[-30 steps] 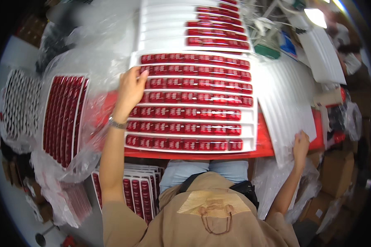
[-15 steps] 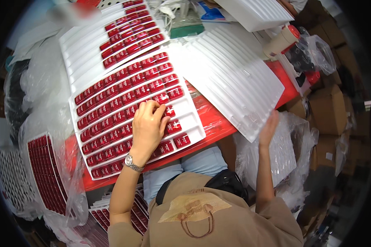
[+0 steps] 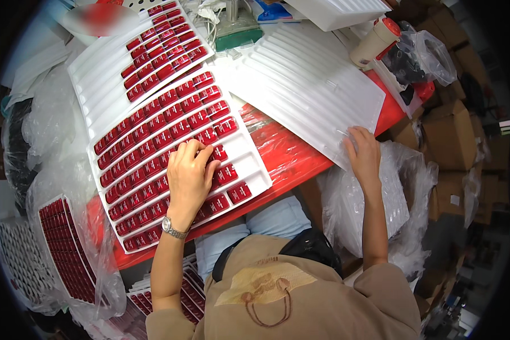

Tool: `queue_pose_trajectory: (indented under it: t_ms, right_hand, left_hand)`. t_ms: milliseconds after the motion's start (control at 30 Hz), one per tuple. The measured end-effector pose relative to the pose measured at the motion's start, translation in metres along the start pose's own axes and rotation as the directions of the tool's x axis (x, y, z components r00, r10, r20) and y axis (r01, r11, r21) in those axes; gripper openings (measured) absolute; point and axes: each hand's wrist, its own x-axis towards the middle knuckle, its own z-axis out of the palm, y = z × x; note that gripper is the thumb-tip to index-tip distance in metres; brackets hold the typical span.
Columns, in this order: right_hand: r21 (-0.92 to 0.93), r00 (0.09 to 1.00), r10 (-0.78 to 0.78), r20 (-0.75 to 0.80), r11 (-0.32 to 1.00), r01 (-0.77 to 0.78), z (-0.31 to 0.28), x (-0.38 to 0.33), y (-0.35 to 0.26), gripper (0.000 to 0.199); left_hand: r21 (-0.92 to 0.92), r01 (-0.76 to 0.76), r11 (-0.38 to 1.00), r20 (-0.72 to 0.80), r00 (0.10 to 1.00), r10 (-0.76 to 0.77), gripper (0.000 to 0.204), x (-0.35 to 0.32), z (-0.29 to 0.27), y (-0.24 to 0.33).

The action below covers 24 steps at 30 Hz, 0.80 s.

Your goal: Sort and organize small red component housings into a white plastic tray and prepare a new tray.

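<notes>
Left grip [image 3: 188, 177] over the right half of the near tray [image 3: 240, 141], among red pieces [image 3: 181, 129] in long rows, with thumb and fingertips curled close together; cannot tell whether pinching a piece or only touching. Right grip [image 3: 363, 152] loosely spread at the right edge of the empty tray [image 3: 311, 79], apparently touching without clasping. Near tray flat on the red tabletop [image 3: 290, 155], close to its front edge; just beyond, a far tray [image 3: 98, 85], only partly filled. Could topple or skew pieces in neighbouring rows by dragging knuckles low. Could slide pieces toward the bare slot ends at right by pushing sideways. Could tip the empty tray off the tabletop by pressing on the corner apparently jutting past the edge. Could shift the near tray by leaning against its rim.
</notes>
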Motion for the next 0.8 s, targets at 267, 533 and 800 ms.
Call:
queue_pose_trajectory:
  t_ms: [267,533,800]
  right_hand:
    - [0.213,0.997,0.030,0.073,0.976,-0.045,0.027,0.032,0.011,0.012]
    - [0.924,0.788,-0.486,0.378,0.258,-0.283,0.003,0.077,-0.161,0.012]
    - [0.857,0.866,-0.110,0.488,0.251,-0.451,0.026,0.080,-0.108,0.027]
  left_hand:
    - [-0.487,0.156,0.859,-0.165,0.950,-0.266,0.028,-0.018,-0.014,0.003]
    - [-0.547,-0.028,0.837,-0.198,0.976,-0.097,0.029,-0.014,-0.013,0.010]
    - [-0.221,0.006,0.975,-0.148,0.988,-0.040,0.026,0.005,0.018,0.012]
